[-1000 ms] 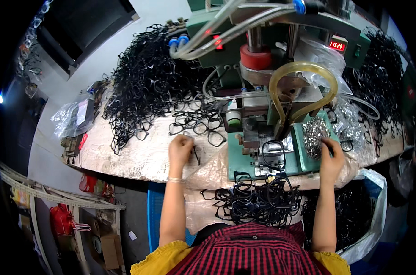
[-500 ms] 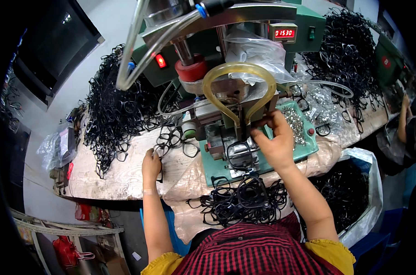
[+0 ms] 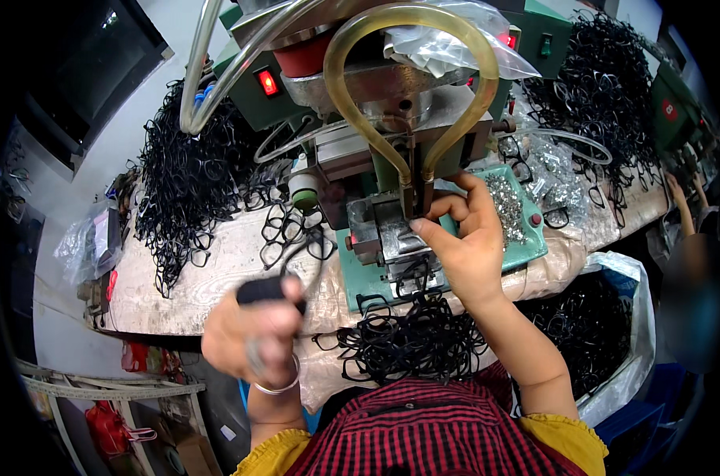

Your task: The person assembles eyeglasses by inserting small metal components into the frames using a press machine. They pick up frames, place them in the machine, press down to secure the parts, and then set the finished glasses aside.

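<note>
Blurred by motion, my left hand (image 3: 253, 337) is raised in front of the table's near edge. It is closed around a black blocky thing (image 3: 258, 291), whose exact kind I cannot make out. My right hand (image 3: 472, 247) is at the green press machine (image 3: 352, 274), thumb and fingers bent together beside the metal fixture (image 3: 399, 226) under the yellowish looped tube (image 3: 332, 71). What its fingertips pinch, if anything, is too small to tell. Dark frame parts lie at the front of the fixture. Below it is a heap of black glasses frames (image 3: 407, 337).
Tall piles of black frames stand at the left (image 3: 189, 174) and far right (image 3: 590, 87). A green tray of small metal parts (image 3: 503, 210) sits right of the fixture. A white sack (image 3: 641, 317) of dark pieces is at my right. Another person's hands (image 3: 685, 194) show far right.
My left hand has lifted off the table and come nearer, with the black thing in it. My right hand stays by the fixture. The view has shifted, so the press looks larger.
</note>
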`<state>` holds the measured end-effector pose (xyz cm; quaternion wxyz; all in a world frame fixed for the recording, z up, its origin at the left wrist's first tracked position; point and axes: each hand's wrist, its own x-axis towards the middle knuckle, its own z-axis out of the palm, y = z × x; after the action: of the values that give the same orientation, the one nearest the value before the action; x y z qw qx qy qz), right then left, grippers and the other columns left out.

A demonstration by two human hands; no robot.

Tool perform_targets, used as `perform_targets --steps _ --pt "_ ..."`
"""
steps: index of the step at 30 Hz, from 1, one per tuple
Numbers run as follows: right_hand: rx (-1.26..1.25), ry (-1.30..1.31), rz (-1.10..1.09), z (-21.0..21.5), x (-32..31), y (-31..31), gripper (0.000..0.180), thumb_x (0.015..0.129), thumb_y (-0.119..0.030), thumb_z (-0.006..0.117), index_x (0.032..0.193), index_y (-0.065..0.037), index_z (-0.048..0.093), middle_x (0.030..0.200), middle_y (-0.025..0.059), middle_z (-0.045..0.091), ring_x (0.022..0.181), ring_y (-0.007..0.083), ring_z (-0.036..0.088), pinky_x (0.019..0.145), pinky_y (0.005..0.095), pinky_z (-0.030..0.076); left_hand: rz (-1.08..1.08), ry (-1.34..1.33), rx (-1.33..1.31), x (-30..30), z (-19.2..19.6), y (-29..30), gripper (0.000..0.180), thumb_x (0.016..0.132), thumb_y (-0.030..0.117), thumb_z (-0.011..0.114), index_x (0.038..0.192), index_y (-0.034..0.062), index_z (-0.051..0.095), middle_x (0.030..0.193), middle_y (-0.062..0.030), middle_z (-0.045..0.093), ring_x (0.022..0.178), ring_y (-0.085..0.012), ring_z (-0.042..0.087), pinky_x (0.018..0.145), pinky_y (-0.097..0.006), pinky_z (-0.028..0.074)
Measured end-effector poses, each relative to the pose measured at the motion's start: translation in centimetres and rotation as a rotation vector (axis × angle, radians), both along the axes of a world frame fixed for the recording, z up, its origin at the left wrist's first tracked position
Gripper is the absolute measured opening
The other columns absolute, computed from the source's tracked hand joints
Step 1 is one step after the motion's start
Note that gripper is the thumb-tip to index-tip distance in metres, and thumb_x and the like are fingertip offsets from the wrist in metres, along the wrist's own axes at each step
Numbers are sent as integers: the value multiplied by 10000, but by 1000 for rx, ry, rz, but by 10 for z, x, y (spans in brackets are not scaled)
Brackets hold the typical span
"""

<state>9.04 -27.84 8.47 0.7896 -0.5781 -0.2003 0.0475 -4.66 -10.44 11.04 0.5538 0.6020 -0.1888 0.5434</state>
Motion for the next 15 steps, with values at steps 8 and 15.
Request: perform_targets --steps 8,15 --pt "-714 -543 -260 -28 37 -47 245 765 -71 661 1004 -35 701 1178 168 645 1123 348 591 1008 412 435 -303 254 707 47 -23 -21 200 737 78 786 918 31 714 1029 -146 725 956 -337 710 798 -406 586" --pt "-976 -664 -527 -98 67 -85 140 750 -108 723 875 -57 688 1199 168 613 1223 374 514 1021 448 408 -340 295 723 58 -30 -20 183 751 113 783 899 29 716 1040 -144 726 898 -323 719 765 -392 582"
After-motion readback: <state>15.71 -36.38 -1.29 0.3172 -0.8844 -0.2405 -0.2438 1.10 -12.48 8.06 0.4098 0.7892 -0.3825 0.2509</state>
